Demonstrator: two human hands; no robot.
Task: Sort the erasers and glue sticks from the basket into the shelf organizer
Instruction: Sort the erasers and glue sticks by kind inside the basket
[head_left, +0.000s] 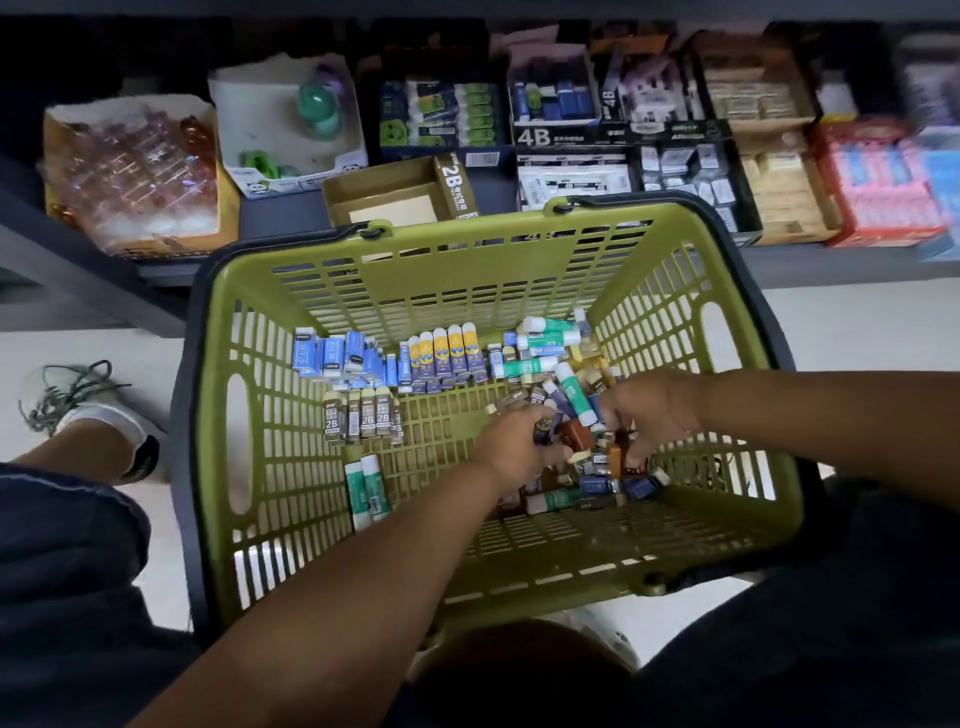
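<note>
A green plastic basket (311, 441) stands on the floor between my knees. Inside it lie sorted rows: blue erasers (337, 356), yellow-and-blue glue sticks (447, 356), brown 2B erasers (363, 421) and two green glue sticks (369, 491). A mixed heap of erasers and glue sticks (576, 462) fills the right side. My left hand (514, 439) reaches into the heap and grips a small dark item with a yellow label. My right hand (649, 410) digs into the heap from the right, fingers curled down among the pieces; what it holds is hidden.
Behind the basket a low dark shelf (280, 213) carries open display boxes: an almost bare 2B box (395, 197), 4B eraser boxes (571, 140), a green glue-stick box (447, 117), a white box (285, 130) and a pink box (883, 187). My shoe (83, 410) is at left.
</note>
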